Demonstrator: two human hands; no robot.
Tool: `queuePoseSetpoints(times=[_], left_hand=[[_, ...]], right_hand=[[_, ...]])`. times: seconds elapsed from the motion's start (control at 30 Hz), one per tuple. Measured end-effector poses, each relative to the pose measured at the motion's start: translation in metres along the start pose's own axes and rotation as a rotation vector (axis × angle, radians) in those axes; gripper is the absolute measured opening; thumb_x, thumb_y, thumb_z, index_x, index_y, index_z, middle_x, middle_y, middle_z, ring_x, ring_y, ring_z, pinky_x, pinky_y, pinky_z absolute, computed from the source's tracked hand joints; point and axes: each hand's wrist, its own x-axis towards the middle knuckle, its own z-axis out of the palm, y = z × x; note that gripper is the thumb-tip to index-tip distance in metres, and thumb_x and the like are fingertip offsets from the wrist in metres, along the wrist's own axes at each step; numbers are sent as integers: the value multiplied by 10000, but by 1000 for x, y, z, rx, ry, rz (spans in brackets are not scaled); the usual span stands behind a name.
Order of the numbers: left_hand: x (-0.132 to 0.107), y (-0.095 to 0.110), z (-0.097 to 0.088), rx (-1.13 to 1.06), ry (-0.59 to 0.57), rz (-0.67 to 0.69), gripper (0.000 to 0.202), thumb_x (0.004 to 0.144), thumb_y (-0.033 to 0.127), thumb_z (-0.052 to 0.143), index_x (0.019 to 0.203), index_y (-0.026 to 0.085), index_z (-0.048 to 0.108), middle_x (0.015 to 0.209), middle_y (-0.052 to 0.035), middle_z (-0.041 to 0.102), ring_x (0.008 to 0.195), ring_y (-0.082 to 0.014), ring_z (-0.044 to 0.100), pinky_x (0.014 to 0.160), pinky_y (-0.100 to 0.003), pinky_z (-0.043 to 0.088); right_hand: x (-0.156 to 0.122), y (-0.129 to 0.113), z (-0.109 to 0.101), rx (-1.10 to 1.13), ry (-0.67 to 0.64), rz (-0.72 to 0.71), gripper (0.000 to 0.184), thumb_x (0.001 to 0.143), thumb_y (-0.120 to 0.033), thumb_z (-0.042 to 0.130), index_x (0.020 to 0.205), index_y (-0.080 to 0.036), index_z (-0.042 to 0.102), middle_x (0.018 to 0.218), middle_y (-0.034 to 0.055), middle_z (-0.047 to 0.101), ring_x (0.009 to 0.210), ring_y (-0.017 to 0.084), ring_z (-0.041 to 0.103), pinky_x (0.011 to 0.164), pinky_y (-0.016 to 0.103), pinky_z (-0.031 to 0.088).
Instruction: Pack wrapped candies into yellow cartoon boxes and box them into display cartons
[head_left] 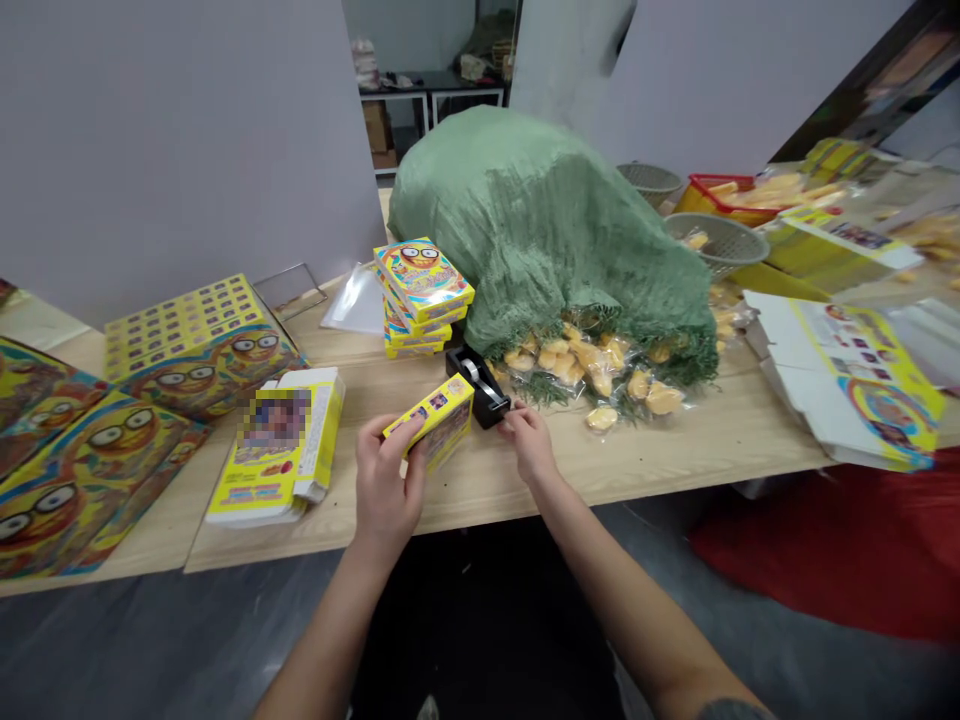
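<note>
Gripping a slim yellow printed carton (429, 420) in our left hand (386, 490), fingers (397, 440) wrapped around it, we hold our right hand (531, 443), its fingers narrowed, just beside a black plastic tape dispenser (477, 386), grip unclear; open pale-wood tabletop (600, 470) runs to the front edge.

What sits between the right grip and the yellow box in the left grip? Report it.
The black tape dispenser does: its end lies in the gap on the wooden table, beside the right grip and just past the yellow box held in the left grip.
</note>
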Motion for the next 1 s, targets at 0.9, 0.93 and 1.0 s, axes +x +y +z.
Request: queuePoseSetpoints(times=[0.9, 0.93, 1.0], left_hand=[[1, 2, 0, 57, -229, -112, 401, 937, 172, 399, 1299, 276, 538, 1124, -78, 455, 977, -180, 543, 862, -329, 503], [1, 2, -1, 23, -199, -125, 386, 941, 176, 400, 1291, 260, 540, 1113, -80, 466, 1006, -184, 537, 888, -330, 492], [-2, -3, -5, -87, -113, -200, 336, 949, 195, 407, 1253, 234, 544, 1090, -78, 504, 1043, -188, 531, 921, -336, 477]], right_hand=[[-73, -76, 38, -81, -381, -139, 684, 800, -395, 652, 1376, -181, 351, 723, -9, 635, 718, 190, 627, 679, 349, 511], [-66, -70, 35, -185, -340, -183, 721, 765, -407, 687, 1370, -174, 373, 772, 11, 641, 760, 207, 626, 710, 373, 511], [-53, -61, 24, -362, -276, -309, 769, 686, -412, 753, 1342, -169, 435, 958, 75, 648, 912, 251, 611, 798, 417, 502]])
